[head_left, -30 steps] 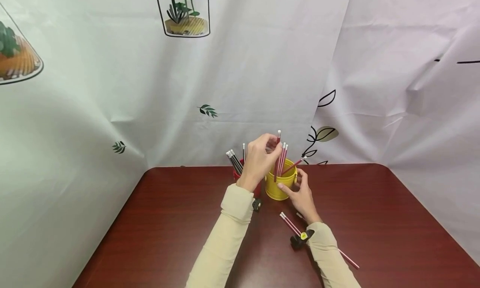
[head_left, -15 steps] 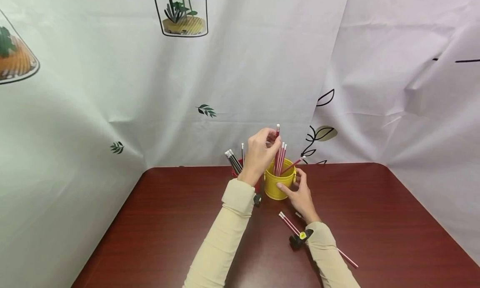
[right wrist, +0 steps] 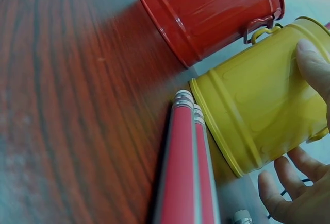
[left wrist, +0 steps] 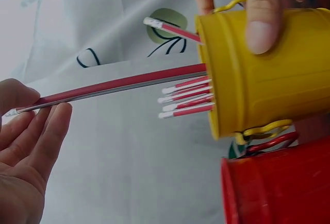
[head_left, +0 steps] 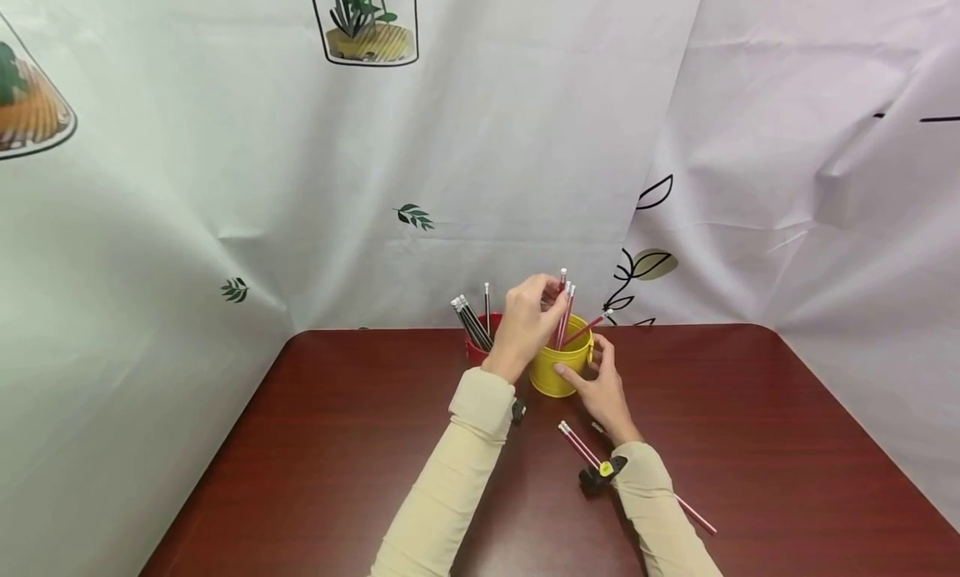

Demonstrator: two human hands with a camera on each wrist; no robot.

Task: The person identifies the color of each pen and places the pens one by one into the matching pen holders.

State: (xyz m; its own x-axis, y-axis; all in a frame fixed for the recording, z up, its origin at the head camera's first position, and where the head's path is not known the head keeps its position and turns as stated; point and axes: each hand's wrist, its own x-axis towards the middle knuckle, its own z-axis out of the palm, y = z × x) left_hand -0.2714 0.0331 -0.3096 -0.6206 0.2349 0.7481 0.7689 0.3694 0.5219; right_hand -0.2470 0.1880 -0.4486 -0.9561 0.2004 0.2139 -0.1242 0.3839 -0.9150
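My left hand [head_left: 525, 318] pinches a red pencil [left wrist: 124, 82] near its white eraser end. The pencil's far end passes into the mouth of a yellow bucket [head_left: 551, 378]; the tip is hidden. Several other red pencils [left wrist: 186, 100] stand in that bucket with erasers outward, and one more [left wrist: 178, 31] leans apart from them at the rim. Around the bucket's right side, my right hand [head_left: 606, 398] holds it, thumb [right wrist: 312, 64] on the wall and fingers at the opposite side. The bucket stands upright on the table.
A red bucket [right wrist: 211, 18] with several black pencils [head_left: 472, 325] stands left of the yellow one, partly behind my left hand. Loose red pencils [head_left: 579, 445] lie on the table [head_left: 330, 477] beneath and beside my right forearm. A patterned cloth [head_left: 525, 143] hangs behind the table.
My left hand first rose slightly with the pencil, then came down and a little right. The pencil's lower end went from before the bucket's front to inside its mouth. The right hand stayed.
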